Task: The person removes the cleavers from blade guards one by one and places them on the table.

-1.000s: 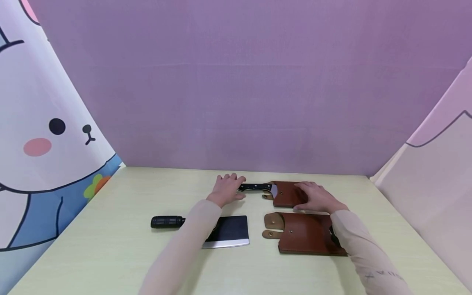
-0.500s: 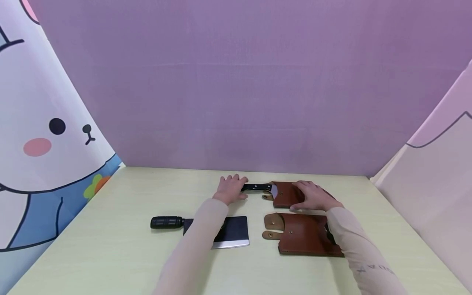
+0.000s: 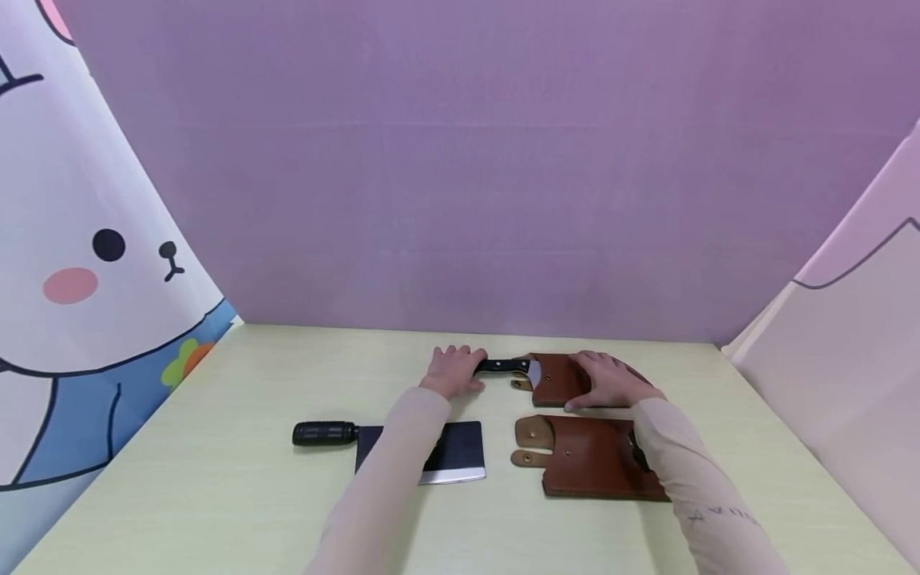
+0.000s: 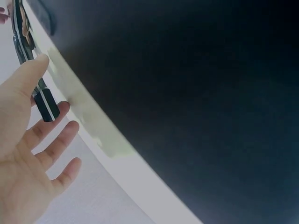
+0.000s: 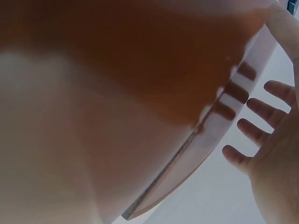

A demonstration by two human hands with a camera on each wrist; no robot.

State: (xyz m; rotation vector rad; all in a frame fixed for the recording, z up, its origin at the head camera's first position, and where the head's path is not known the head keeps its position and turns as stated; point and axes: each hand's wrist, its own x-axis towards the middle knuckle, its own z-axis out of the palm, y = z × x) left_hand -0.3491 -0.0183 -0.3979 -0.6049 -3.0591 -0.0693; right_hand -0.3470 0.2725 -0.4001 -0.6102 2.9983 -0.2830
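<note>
A knife with a black handle (image 3: 503, 366) lies at the back of the table, its blade mostly inside a brown leather sheath (image 3: 555, 382). My left hand (image 3: 455, 371) touches the end of that handle (image 4: 46, 108) with thumb and straight, spread fingers (image 4: 51, 140). My right hand (image 3: 612, 382) lies flat on the same sheath, fingers straight (image 5: 252, 130) over the blurred brown leather (image 5: 140, 70).
A cleaver (image 3: 460, 455) with a black handle (image 3: 323, 434) lies bare on the pale table (image 3: 216, 495), partly under my left forearm. A second brown sheath (image 3: 585, 457) lies to its right. Purple backdrop behind, printed cloth walls on both sides.
My left hand has moved a little to the right against the knife handle, and less of the handle shows outside the sheath. The right hand has stayed on the sheath.
</note>
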